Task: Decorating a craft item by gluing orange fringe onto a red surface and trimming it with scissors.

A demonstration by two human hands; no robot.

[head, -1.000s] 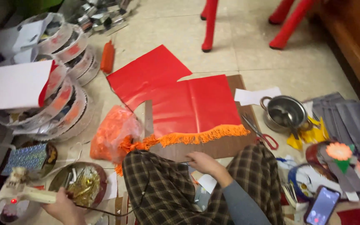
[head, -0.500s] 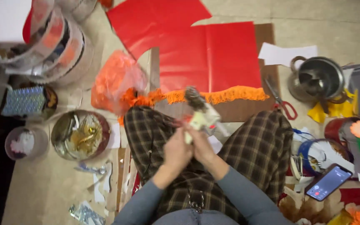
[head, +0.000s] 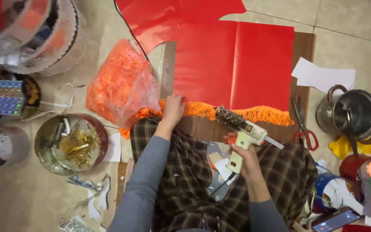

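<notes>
2 hands: right hand (head: 247, 161) gripping 1 glue gun (head: 240, 129), left hand (head: 173, 109) open on 1 orange fringe (head: 237, 112)

Glossy red paper sheet (head: 232, 60) on a matt wooden board (head: 303, 60), fuzzy orange fringe (head: 258, 114), shiny metal pot (head: 353, 114)

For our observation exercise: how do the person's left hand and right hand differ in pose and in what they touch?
The left hand lies open, pressing the orange fringe trim at the red paper sheet; the right hand is closed around the cream hot glue gun. The left hand reaches further forward; the right hand stays above the lap. Both have grey sleeves.
</notes>
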